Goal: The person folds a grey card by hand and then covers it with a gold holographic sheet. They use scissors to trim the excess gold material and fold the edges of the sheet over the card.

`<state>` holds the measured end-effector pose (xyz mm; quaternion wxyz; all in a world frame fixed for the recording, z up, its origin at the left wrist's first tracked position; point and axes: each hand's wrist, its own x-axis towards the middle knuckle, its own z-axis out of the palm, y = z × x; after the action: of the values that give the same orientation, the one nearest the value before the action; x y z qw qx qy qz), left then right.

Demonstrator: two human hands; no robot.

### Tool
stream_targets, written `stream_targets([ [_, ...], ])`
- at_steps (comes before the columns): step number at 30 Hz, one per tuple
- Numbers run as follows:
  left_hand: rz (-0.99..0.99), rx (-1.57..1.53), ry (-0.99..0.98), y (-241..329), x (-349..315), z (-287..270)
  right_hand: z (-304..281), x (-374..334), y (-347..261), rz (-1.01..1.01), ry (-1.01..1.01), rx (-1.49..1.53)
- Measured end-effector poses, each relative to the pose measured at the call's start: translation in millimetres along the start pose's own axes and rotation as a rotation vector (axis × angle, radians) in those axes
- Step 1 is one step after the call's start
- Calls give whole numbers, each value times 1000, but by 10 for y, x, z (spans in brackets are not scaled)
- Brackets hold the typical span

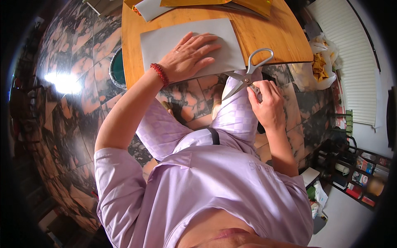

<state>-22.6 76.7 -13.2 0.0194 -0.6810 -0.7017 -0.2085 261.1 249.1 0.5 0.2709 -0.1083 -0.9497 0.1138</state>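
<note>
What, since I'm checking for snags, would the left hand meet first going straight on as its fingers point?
Beyond the grey sheet beneath it and some bare wooden table, the left hand would probably meet the gold sheet, though depth is unclear.

From the middle of our view, we find pink-and-black marbled floor tiles (76,132) at nine o'clock, a green bin (111,71) at ten, a translucent plastic bag (305,76) and white slatted blind (351,62) at two, and a dark compartmented shelf (349,177) toward four.
</note>
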Motion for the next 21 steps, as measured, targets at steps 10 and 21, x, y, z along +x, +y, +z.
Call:
stream_targets([
  [10,-14,-24,5,-8,15,19,160,104,-157,-26,28,34],
  [21,-24,-10,13,-19,-15,31,275,212,-350,-47,22,28],
])
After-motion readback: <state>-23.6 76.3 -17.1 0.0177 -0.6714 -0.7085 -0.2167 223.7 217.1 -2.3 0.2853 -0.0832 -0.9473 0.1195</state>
